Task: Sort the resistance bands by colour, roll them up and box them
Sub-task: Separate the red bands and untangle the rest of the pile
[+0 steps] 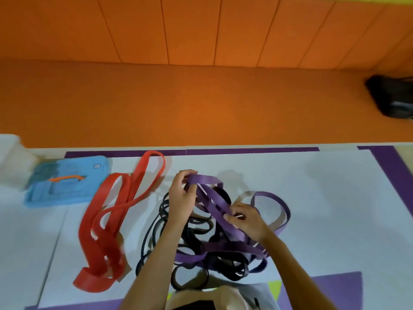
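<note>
Both hands are in the tangle at lower centre of the frame. My left hand (pixel 181 199) grips the top loop of the purple bands (pixel 204 179), lifted a little off the desk (pixel 324 198). My right hand (pixel 248 220), just right of it, pinches purple strands lower down, fingers curled in. The purple loops lie knotted through the black bands (pixel 194 240), which spread underneath and down towards the bottom edge. The red bands (pixel 88 231) lie apart on the left in their own long heap, from upper centre-left down to lower left. The blue box (pixel 73 191) with the orange handle sits closed in the upper left, near the desk's far edge and just beside the red loops. There is open white desk to the right of the tangle, out to the purple border. Beyond the far edge is orange floor, with a black bag (pixel 393 97) at the upper right.
</note>
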`<state>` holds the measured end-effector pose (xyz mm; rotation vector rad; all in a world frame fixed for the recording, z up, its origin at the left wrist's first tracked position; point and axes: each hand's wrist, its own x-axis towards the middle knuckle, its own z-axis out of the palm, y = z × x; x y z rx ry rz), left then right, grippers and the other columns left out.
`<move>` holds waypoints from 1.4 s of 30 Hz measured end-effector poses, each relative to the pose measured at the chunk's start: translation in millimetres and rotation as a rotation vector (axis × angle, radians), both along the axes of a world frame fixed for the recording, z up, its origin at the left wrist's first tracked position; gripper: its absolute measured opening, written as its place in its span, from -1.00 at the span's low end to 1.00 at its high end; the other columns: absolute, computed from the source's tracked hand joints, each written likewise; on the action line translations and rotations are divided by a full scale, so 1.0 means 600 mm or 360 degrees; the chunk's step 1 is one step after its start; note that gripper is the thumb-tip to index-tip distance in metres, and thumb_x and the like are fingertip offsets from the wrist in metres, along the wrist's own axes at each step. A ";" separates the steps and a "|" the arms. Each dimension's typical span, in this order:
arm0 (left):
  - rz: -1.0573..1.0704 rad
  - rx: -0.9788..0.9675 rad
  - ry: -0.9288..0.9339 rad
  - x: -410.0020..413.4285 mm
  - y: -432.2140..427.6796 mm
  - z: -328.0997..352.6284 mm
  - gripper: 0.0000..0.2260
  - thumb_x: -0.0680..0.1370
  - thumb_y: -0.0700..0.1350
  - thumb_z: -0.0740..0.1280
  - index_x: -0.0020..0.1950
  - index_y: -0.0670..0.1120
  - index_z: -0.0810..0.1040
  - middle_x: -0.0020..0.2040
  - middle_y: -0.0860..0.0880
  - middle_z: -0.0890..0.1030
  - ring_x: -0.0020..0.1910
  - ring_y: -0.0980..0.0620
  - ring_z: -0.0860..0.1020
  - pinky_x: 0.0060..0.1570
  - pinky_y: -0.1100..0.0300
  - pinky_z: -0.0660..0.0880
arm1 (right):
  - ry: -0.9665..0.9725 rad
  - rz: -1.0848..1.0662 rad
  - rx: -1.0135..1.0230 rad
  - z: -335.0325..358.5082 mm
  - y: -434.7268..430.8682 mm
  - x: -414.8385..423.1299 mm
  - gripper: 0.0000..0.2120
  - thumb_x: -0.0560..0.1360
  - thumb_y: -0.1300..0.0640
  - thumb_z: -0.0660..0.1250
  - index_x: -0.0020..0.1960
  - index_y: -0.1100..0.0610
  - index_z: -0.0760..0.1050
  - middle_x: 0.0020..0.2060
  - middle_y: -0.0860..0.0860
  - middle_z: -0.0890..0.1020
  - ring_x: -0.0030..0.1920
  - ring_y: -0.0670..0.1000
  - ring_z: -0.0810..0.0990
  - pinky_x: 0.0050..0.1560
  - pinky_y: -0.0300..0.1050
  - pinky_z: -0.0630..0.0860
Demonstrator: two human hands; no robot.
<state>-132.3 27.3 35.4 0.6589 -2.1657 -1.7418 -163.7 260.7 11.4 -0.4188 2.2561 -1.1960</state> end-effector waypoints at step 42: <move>0.0147 -0.0119 -0.1287 -0.089 0.173 -0.130 -0.03 0.38 0.44 0.49 0.58 -0.05 0.21 0.42 -0.07 0.51 0.34 -0.17 0.57 0.18 -0.05 0.57 | -0.0517 -0.0610 -0.0510 -0.008 0.046 -0.146 -0.87 0.63 0.17 0.40 0.17 0.04 0.59 -0.15 0.10 0.76 -0.15 0.09 0.75 0.04 0.06 0.69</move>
